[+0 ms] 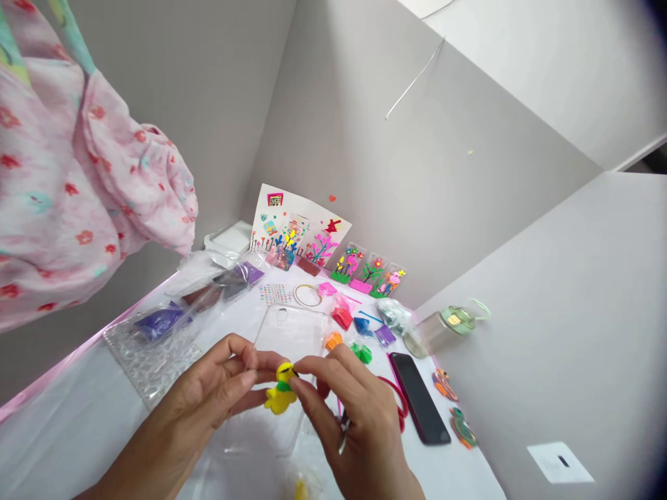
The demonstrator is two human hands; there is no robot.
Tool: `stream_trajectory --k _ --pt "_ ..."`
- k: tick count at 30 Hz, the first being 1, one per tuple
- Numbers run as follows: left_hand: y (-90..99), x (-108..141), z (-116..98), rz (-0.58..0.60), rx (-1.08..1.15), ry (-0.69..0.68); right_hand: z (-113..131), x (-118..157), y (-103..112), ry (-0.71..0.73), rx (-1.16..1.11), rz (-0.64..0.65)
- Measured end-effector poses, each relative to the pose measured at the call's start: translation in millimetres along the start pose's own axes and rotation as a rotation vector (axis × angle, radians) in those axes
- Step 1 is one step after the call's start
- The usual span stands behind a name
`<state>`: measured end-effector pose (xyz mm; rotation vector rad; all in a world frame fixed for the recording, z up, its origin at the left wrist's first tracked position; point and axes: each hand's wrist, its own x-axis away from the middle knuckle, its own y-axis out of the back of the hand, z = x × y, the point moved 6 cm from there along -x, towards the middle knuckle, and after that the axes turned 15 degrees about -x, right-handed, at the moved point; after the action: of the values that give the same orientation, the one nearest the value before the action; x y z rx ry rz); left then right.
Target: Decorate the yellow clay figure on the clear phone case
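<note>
A small yellow clay duck (pixel 281 399) with a green band round its neck and dark marks on its head is held up between my two hands. My left hand (pixel 213 396) supports it from the left, with its fingers partly behind the figure. Thumb and forefinger of my right hand (pixel 349 403) pinch at the duck's head. A thin metallic piece (pixel 343 430) shows against my right palm; its kind is unclear. Beneath the hands lies a clear phone case (pixel 292 326). Red loop handles (pixel 401 403) show partly behind my right hand.
Clay packets, including a red one (pixel 342 318), lie beyond my hands. A black phone (pixel 420 399) and a bottle (pixel 442 330) are to the right. Decorated clear panels (pixel 348 264) lean on the wall. Bubble wrap (pixel 151 361) lies left; floral cloth (pixel 104 173) hangs above.
</note>
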<state>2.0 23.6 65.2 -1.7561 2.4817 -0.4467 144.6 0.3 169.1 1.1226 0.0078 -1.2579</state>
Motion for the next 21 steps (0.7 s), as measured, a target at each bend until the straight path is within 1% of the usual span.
stream_trajectory --k 14,21 --pt "-2.8 1.9 -3.3 0.012 0.007 -0.013 0.2 1.1 -1.5 0.002 0.019 0.008" --pt "0.5 1.0 0.3 -0.015 0.025 0.026 -0.6 -3.1 11.1 -0.022 -0.005 -0.011"
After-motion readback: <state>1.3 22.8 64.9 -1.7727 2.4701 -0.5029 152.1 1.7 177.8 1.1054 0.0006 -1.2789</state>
